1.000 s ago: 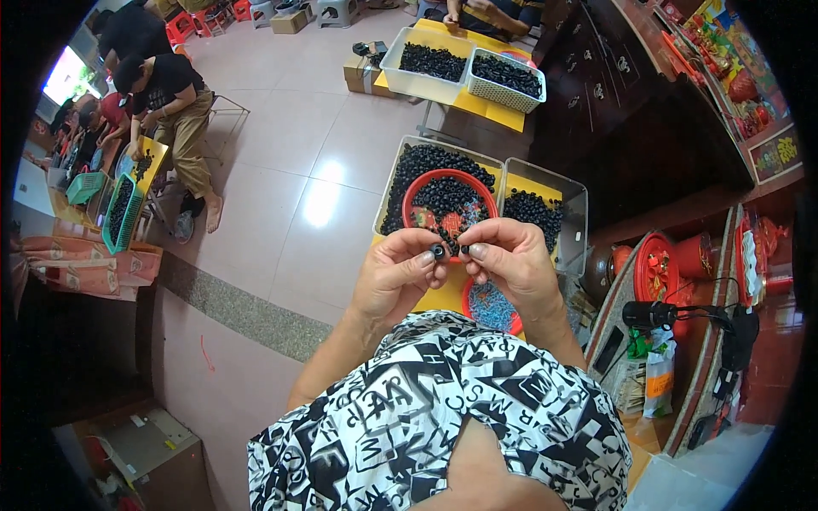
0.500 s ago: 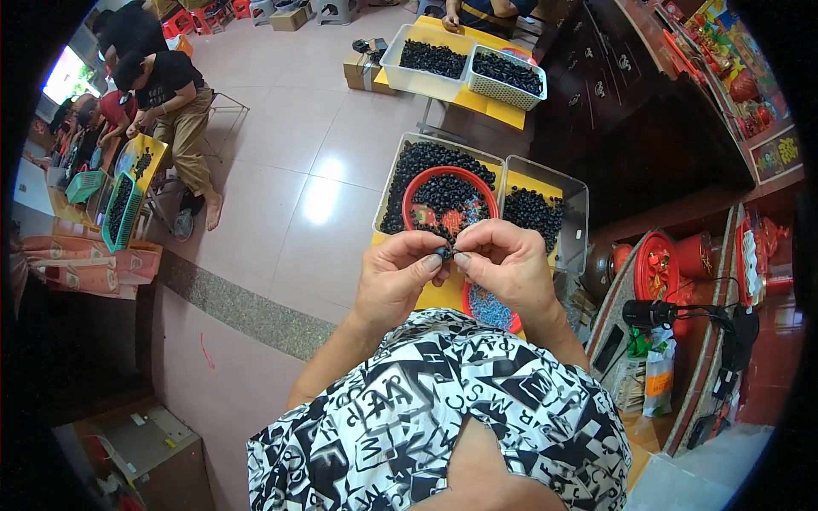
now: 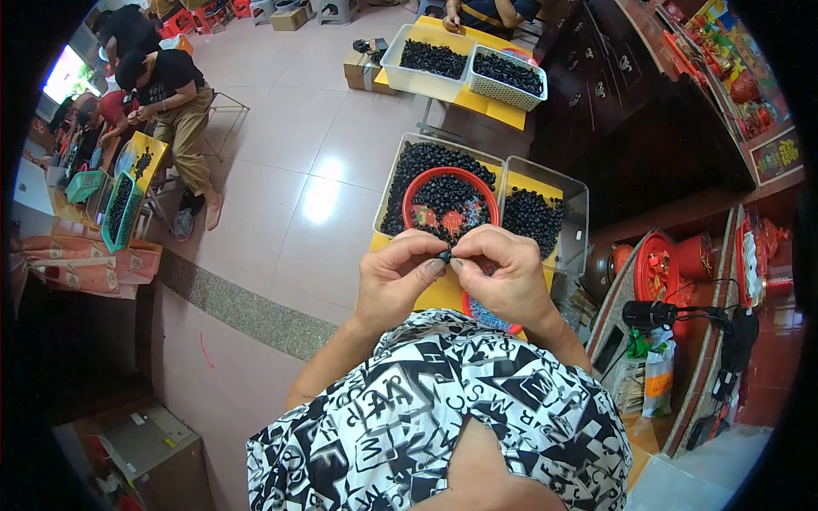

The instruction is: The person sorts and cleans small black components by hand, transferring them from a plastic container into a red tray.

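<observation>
The left hand (image 3: 396, 277) and right hand (image 3: 504, 268), apart a second ago, now meet at the fingertips, both pinching a small black piece (image 3: 445, 255) between thumb and forefinger, above the counter (image 3: 439, 297) and just on the near side of the red tray (image 3: 407, 201). The right hand covers more of the red bowl (image 3: 466, 305) than before. Fingers hide most of the black piece, so its shape is hard to make out
</observation>
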`<state>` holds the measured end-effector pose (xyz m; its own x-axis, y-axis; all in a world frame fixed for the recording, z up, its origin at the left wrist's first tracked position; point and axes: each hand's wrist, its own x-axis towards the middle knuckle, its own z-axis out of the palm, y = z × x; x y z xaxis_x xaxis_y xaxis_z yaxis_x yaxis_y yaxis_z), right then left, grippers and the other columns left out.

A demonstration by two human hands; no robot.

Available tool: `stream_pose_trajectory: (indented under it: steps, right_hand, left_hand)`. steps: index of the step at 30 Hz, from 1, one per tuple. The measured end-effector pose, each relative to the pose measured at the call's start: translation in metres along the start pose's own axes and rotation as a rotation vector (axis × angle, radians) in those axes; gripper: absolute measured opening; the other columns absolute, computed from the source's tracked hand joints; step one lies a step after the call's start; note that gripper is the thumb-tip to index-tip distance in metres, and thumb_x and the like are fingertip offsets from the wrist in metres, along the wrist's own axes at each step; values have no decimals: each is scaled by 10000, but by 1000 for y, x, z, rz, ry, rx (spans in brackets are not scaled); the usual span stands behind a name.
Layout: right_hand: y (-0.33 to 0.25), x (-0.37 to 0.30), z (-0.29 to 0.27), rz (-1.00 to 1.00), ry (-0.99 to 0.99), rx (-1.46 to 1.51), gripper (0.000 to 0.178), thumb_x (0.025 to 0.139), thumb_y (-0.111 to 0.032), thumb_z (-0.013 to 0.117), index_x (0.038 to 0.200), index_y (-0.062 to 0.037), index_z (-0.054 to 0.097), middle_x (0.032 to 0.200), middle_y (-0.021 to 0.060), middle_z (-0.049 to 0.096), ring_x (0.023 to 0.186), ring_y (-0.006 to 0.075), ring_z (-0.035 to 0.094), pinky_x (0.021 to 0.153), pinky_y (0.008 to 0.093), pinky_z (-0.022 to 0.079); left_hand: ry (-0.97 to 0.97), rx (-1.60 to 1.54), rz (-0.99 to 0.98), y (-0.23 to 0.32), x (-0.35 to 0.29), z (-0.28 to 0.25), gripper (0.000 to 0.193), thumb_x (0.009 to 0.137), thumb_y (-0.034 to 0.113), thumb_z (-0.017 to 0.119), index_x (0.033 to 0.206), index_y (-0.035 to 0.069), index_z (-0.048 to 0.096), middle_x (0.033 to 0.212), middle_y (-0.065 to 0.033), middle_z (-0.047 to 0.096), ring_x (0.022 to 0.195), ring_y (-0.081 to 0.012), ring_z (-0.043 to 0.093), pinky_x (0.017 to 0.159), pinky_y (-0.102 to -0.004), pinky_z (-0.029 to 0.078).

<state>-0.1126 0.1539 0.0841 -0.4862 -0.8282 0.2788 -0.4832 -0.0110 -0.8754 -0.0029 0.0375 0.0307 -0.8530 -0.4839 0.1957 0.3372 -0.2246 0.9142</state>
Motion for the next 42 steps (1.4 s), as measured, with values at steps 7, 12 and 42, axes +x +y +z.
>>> stream_pose_trajectory:
  steps: [7, 12, 42]
  right_hand:
    - [8, 9, -12, 323, -210, 383, 96, 683, 75, 612, 769, 34, 603, 734, 35, 585, 608, 61, 542, 530, 174, 437]
    - [21, 11, -18, 366, -324, 621, 78, 689, 39, 648, 750, 36, 599, 687, 48, 592, 558, 80, 558, 501, 191, 460]
    - [51, -6, -2, 410, -389, 811, 251, 804, -126, 605, 967, 57, 552, 775, 95, 607, 674, 129, 594, 583, 230, 493]
  left_hand:
    - [-74, 268, 95, 5, 0, -2, 168, 724, -83, 583, 887, -40, 583, 842, -78, 562, 774, -125, 540, 650, -221, 436]
    - [-143, 346, 122, 14, 0, 0, 152, 731, -58, 598, 882, -48, 593, 858, -104, 582, 787, -156, 552, 668, -236, 433]
    - [-183, 368, 198, -19, 2, -6, 212, 756, -31, 588, 967, -32, 580, 799, -53, 504, 705, -124, 484, 607, -241, 406]
